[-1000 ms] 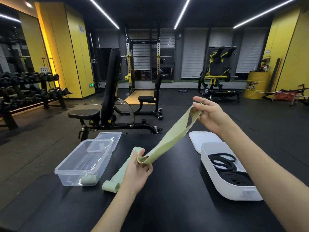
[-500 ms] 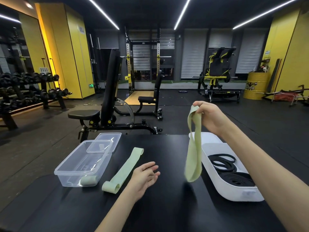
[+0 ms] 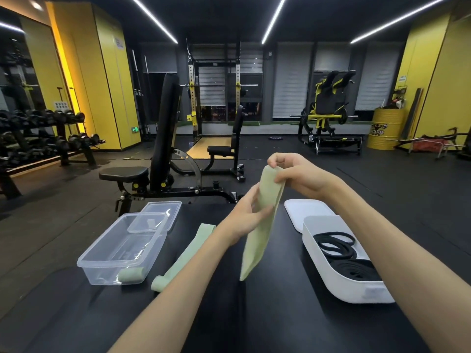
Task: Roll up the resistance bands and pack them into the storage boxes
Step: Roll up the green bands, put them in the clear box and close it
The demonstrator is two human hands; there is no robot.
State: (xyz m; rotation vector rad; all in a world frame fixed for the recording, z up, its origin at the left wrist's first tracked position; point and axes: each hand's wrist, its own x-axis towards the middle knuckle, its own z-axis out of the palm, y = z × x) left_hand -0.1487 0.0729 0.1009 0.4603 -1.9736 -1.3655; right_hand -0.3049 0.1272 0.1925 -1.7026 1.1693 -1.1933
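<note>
Green rubber first: I count three pale green bands. The hanging band [image 3: 257,240] dangles over the black table [image 3: 229,314]. Its top end is pinched between the thumb and fingers of the right hand [image 3: 298,174]. The left hand [image 3: 244,217] has it lower down, thumb across the front and fingers tucked behind, so both hands are closed on it; its bottom end hangs loose. The flat band [image 3: 186,258] lies stretched on the table between the clear box [image 3: 102,266] and the left forearm, its near end curled over. The rolled band [image 3: 131,274] sits in the near right corner of that clear box, seen through the wall.

Two boxes, two lids. The clear lid [image 3: 163,212] leans on the clear box's far rim. The white lid [image 3: 305,212] lies flat behind the white box [image 3: 339,284].

The white box holds coiled black bands [image 3: 336,244]; they overlap too much for me to count, and part lies hidden below the box's wall.
</note>
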